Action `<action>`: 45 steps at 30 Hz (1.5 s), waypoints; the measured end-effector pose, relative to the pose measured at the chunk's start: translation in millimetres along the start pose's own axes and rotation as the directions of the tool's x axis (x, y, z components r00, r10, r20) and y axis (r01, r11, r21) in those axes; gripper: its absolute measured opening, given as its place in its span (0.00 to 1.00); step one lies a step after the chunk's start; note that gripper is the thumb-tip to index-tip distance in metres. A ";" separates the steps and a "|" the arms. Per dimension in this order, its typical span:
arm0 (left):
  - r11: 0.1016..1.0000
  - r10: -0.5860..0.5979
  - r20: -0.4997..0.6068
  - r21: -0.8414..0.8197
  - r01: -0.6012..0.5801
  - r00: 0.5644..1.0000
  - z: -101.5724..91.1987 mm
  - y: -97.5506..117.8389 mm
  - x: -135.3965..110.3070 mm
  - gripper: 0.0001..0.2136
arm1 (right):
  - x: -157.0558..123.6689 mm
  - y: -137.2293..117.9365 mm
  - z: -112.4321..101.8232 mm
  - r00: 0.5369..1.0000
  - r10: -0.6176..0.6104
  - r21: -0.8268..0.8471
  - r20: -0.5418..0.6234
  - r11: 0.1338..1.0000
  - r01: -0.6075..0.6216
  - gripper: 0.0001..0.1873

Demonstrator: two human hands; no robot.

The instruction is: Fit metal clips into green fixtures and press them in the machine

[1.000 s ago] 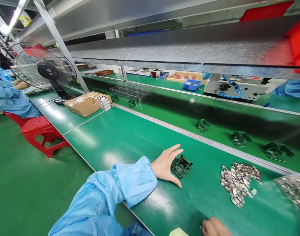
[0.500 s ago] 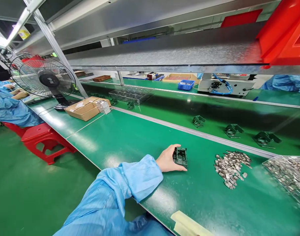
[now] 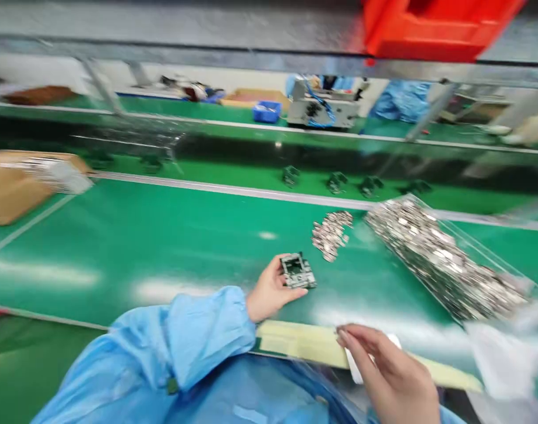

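My left hand (image 3: pixel 271 290), in a blue sleeve, grips a small green circuit board (image 3: pixel 298 270) with a squarish dark opening in it. The thumb lies along its near edge and the fingers are at its far left side. My right hand (image 3: pixel 386 368) is at the lower right, thumb and forefinger pinched together. Something tiny and dark may show at the fingertips, but blur hides what it is. Beyond the board lies a loose pile of small silvery metal parts (image 3: pixel 332 234).
A clear tray heaped with metal parts (image 3: pixel 445 259) stands at the right. Yellow tape (image 3: pixel 302 341) runs along the table's near edge. A cardboard box (image 3: pixel 17 194) sits at the left. Several small green pieces (image 3: pixel 336 182) line the strip behind the rail. A red bin (image 3: pixel 441 32) overhangs above.
The view has swung right and down. My left hand now holds the circuit board tilted up, showing its face. My right hand has come into view, pinched.
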State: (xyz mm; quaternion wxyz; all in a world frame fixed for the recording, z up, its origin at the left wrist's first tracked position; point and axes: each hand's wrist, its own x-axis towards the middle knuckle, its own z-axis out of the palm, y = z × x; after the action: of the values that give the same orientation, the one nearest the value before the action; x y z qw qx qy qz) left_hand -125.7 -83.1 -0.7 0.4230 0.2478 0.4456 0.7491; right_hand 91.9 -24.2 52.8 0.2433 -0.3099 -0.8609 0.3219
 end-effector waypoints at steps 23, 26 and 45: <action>0.977 -0.047 0.280 0.213 -0.015 0.959 9.7 4.1 -35.4 0.21 | 15.4 -24.8 64.5 0.924 0.274 0.385 -0.266 0.909 -0.159 0.08; 0.980 -0.061 0.319 0.199 -0.004 0.946 8.5 4.5 -36.0 0.21 | 14.1 -24.0 64.8 0.924 0.267 0.384 -0.275 0.911 -0.149 0.07; 0.899 -0.037 0.336 0.423 -0.115 0.941 3.3 -2.2 -45.6 0.24 | 5.4 -20.4 69.1 0.917 0.283 0.422 -0.282 0.895 -0.146 0.07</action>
State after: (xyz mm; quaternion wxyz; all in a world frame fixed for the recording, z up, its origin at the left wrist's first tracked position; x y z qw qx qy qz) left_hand -98.6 -120.0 -0.8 0.4111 0.4692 0.5180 0.5852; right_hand 37.7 -60.5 21.8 0.4061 -0.3995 -0.6841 0.4554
